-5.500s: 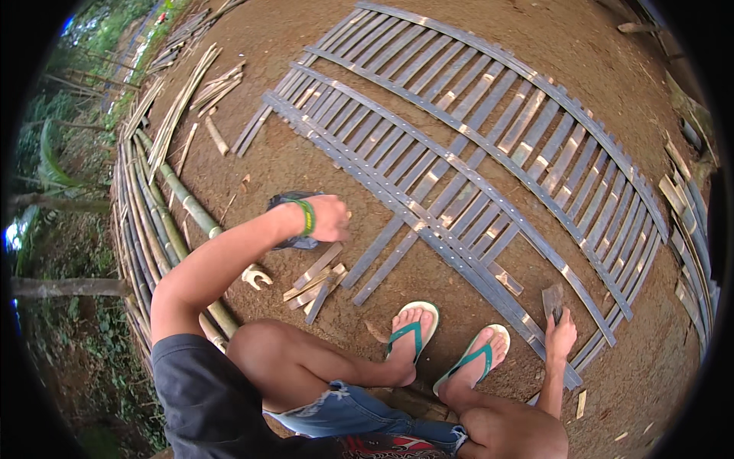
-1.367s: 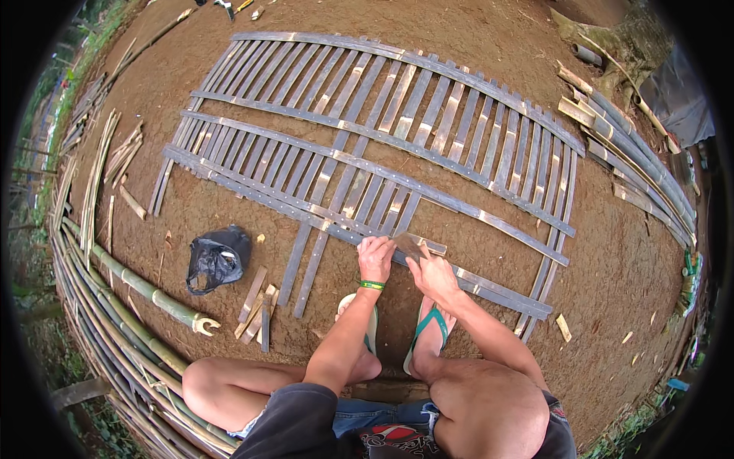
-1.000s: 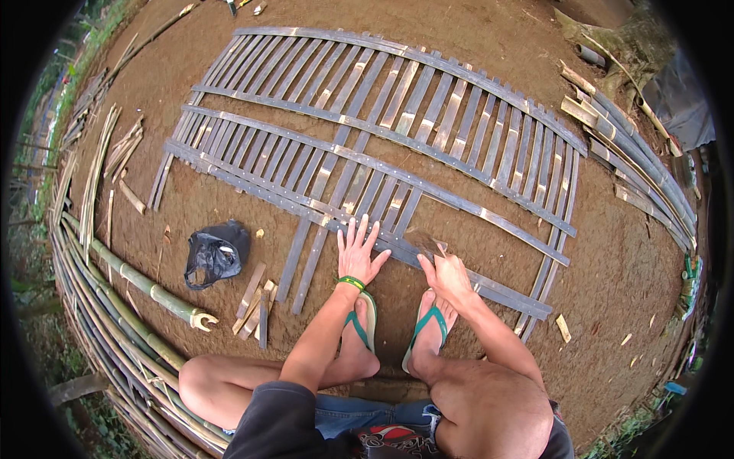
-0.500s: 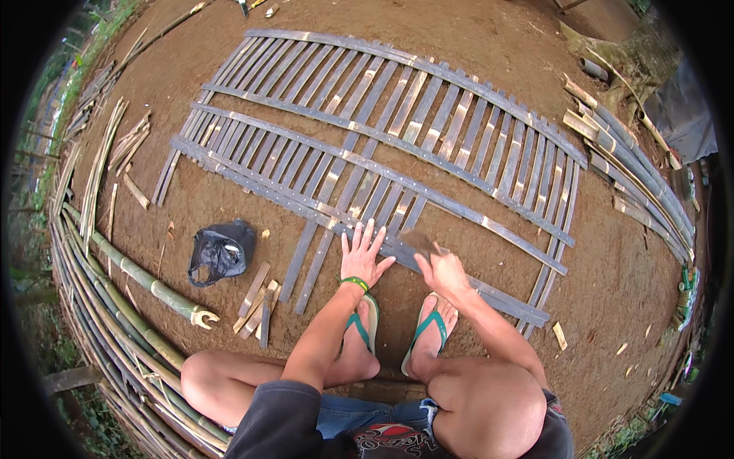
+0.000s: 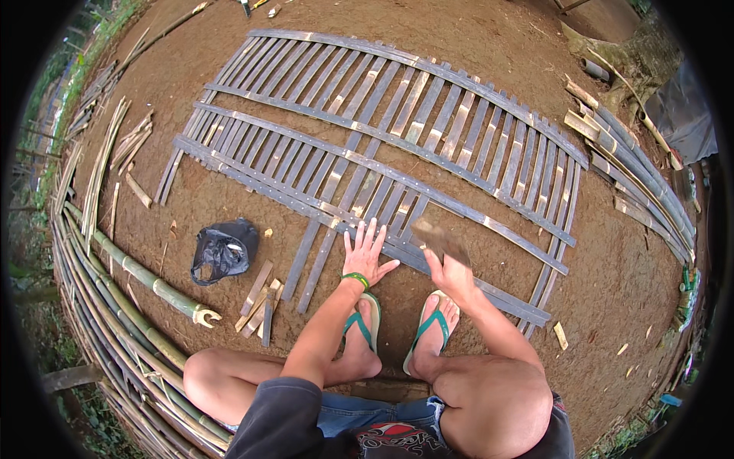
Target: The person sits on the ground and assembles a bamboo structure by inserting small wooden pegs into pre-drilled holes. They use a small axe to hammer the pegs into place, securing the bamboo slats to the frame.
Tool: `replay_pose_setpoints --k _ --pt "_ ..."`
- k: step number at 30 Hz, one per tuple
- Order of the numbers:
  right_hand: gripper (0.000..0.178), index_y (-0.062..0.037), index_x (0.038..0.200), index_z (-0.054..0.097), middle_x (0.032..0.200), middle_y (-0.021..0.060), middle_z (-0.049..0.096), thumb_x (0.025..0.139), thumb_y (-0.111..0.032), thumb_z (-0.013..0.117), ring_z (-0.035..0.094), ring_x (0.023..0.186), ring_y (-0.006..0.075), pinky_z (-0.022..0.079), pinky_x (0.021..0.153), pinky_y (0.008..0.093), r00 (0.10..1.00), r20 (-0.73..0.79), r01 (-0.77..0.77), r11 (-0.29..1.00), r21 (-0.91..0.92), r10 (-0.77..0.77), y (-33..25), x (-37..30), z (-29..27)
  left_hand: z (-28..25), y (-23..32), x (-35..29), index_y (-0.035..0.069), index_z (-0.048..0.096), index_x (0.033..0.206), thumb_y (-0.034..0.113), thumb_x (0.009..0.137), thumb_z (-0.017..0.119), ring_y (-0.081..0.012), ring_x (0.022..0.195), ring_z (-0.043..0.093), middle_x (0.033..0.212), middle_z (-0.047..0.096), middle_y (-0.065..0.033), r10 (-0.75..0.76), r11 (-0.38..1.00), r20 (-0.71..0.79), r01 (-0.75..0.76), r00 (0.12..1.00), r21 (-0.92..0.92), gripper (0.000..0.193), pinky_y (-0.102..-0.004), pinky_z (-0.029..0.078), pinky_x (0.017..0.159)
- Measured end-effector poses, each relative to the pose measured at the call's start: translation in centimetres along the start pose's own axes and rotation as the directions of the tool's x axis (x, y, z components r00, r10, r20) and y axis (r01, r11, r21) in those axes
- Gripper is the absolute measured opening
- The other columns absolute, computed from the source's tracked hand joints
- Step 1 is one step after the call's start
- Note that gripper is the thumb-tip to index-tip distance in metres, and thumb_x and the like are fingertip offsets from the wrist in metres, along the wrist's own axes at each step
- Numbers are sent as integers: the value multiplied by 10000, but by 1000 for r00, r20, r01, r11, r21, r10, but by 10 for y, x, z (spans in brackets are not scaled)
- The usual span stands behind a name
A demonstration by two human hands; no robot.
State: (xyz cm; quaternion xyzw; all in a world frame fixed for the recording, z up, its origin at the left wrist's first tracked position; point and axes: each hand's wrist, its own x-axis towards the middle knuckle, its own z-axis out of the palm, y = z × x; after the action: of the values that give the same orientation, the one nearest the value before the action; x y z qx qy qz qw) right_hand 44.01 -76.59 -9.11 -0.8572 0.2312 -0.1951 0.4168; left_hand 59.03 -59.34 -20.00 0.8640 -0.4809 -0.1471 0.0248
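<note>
A slatted frame of dark bamboo strips point(image 5: 428, 159) lies on the ground ahead of me, its short slats crossed by several long rails. My left hand point(image 5: 365, 254) is spread flat on the nearest rail, near the middle of its length. A little to the right, over the same rail, my right hand point(image 5: 449, 275) is closed round a broad, flat brown tool point(image 5: 442, 240). Motion blur hides the tool's exact kind, and its handle is covered by my fingers. Whether the tool touches the rail, I cannot tell.
A black plastic bag point(image 5: 224, 251) sits at the left, beside short bamboo offcuts point(image 5: 257, 307). Long green poles point(image 5: 157, 287) edge the left side; split bamboo point(image 5: 642, 172) is stacked at the right. My sandalled feet point(image 5: 433, 330) stand just below the frame.
The tool has shifted slightly right and turned, with my right hand tilting along with it. My left hand keeps its place on the rail.
</note>
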Motion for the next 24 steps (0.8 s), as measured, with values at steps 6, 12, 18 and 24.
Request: replay_pose_setpoints --k 6,12,18,24 --pt "362 19 1145 637 845 247 705 991 -308 620 694 771 473 565 713 529 896 299 -194 895 -403 329 46 -3 22 -1 4 9 32 164 1615 846 720 603 -373 1561 88 1695 134 -135 20 998 26 -18 999 -59 1287 -652 60 1222" --pt "449 78 1138 626 879 285 705 998 -348 601 689 796 494 571 743 531 969 168 -160 978 -133 181 35 -14 20 -7 2 8 13 101 1617 865 638 660 -366 1568 51 1700 93 -133 -1 1000 101 1 995 0 1414 -646 55 1226" --pt "485 7 1203 579 815 285 697 1006 -437 562 704 777 466 564 684 559 906 283 -224 923 -312 315 44 14 16 -6 -1 4 29 89 1623 845 610 706 -371 1569 36 1703 72 -132 -3 1000 114 5 993 -17 1439 -648 51 1226" --pt "418 -20 1238 596 817 267 702 994 -360 605 710 780 445 573 661 524 923 286 -138 914 -381 258 39 3 25 -11 -1 11 36 90 1624 843 605 713 -366 1570 21 1705 62 -131 -1 1000 127 3 992 -15 1442 -647 48 1227"
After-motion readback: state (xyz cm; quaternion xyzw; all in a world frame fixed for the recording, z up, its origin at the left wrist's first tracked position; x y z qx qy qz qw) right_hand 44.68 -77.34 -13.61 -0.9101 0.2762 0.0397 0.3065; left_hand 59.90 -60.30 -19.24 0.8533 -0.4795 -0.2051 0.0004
